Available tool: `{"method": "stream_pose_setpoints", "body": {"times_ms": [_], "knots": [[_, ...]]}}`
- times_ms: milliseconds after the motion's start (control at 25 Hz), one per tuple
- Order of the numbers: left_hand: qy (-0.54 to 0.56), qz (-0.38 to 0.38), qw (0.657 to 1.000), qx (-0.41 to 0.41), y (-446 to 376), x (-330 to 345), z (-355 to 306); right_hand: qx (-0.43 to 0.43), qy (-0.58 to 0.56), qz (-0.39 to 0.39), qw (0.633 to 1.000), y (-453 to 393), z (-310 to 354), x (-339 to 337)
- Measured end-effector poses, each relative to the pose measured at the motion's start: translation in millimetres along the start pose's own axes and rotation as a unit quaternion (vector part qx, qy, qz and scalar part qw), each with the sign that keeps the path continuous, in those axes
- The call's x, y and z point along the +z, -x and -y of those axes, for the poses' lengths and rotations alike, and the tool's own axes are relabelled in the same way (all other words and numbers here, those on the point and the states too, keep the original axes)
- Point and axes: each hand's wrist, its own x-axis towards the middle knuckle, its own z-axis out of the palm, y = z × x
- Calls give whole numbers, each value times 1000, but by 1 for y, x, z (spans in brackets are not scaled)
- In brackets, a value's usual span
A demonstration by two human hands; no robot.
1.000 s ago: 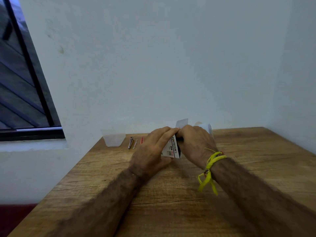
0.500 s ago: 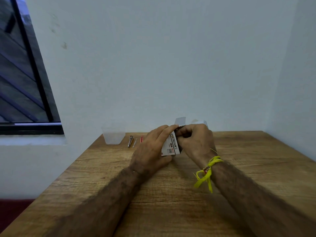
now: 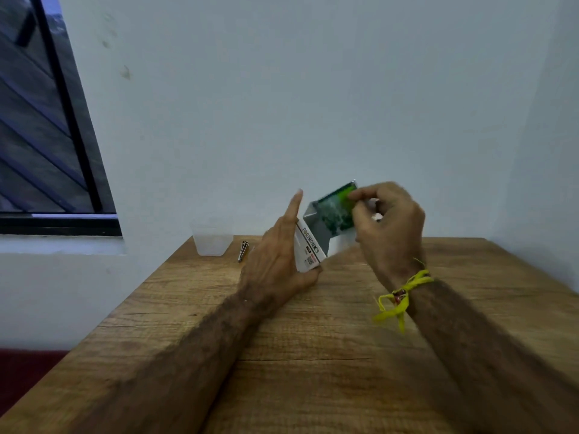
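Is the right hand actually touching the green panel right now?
Touching. The head view shows the right hand pinching the upper right edge of the green panel between thumb and fingertips, while the left hand grips the white box.

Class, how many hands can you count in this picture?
2. The left hand holds the white box; the right hand pinches the green-printed piece at its open top.

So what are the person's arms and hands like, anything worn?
Both forearms are bare and hairy: no sleeves, no gloves. The left hand wears nothing. The right hand has a yellow thread band knotted at its wrist, with a small reddish bead and loose ends.
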Motion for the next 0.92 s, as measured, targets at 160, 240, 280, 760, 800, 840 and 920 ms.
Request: {"method": "stream_pose_setpoints", "body": {"times_ms": [160,240,280,760,800,840,920], "knots": [[-38,-9,999,-38,-1,-2,1,90,-105,-165,976,-25,-12,-10],[-9,-12,998,-67,-1,-4,2,124,-52,-185,973,-32,-24,-18],[10,-13,997,-79,-1,-4,2,131,-1,-157,979,-32,-31,-20],[44,-10,995,-85,2,-1,-3,180,-76,262,945,10,-35,7],[40,-9,996,-77,3,-1,-4,165,-54,248,953,11,-35,8],[36,-7,997,-67,3,-1,-4,158,-40,239,957,11,-33,8],[27,-4,998,-54,3,-1,-4,137,-24,248,959,10,-29,5]]}}
